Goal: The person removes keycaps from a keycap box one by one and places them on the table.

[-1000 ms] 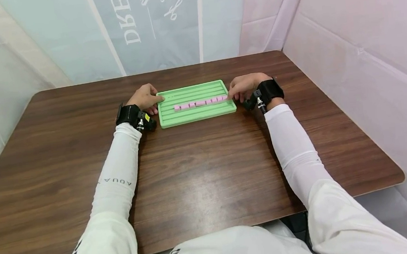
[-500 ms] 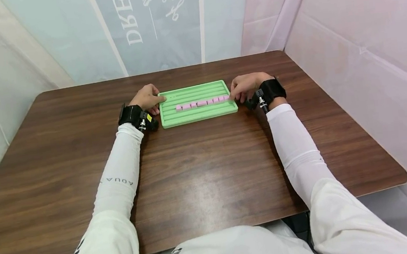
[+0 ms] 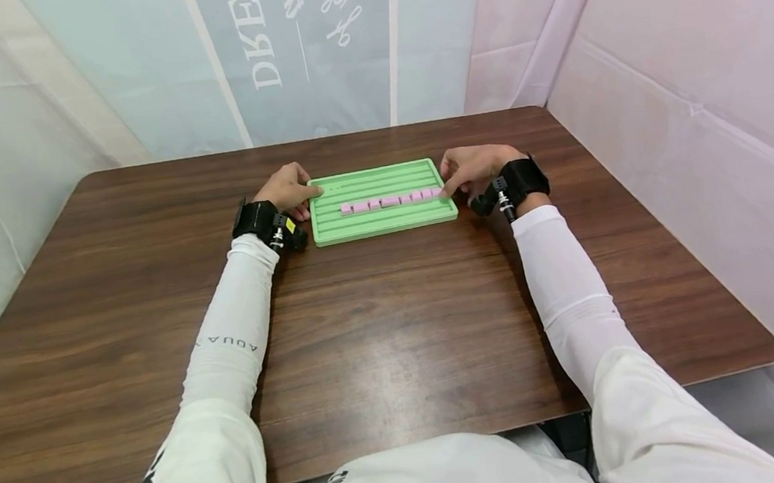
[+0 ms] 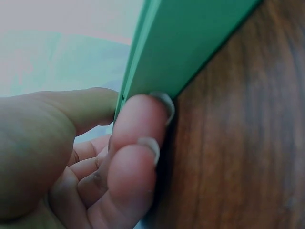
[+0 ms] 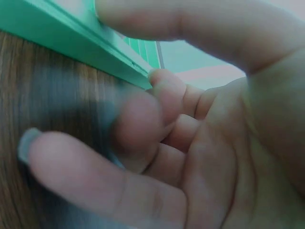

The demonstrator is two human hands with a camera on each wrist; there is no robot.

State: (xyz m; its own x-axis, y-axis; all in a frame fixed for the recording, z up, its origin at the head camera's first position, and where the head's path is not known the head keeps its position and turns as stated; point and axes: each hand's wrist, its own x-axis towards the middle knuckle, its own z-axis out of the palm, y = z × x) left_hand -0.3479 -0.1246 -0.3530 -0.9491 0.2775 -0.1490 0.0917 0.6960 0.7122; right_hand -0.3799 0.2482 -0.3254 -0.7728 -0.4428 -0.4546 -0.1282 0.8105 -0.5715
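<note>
A shallow green tray [image 3: 385,226] with raised parallel ridges lies flat on the table. Along one of its grooves runs a row of several small pink blocks [image 3: 390,202], one wider than the others. At the tray's left end, my left hand [image 3: 286,191] pinches the rim, thumb on top and fingertips [image 4: 138,119] against the side wall. My right hand [image 3: 481,166] is at the right end, its thumb reaching over the rim to the last pink block. Its other fingers [image 5: 71,171] hang loosely bent beside the tray, and the right wrist view does not show the blocks.
The brown wood-grain table [image 3: 383,336] extends on all sides of the tray. Behind it hangs a pale printed curtain [image 3: 311,60], and a white sheet [image 3: 696,83] stands along the right side. A black camera strap [image 3: 526,183] circles each wrist.
The whole scene shifts slightly right and down in the head view. Both hands keep their places at the tray's ends, and the pink row looks the same.
</note>
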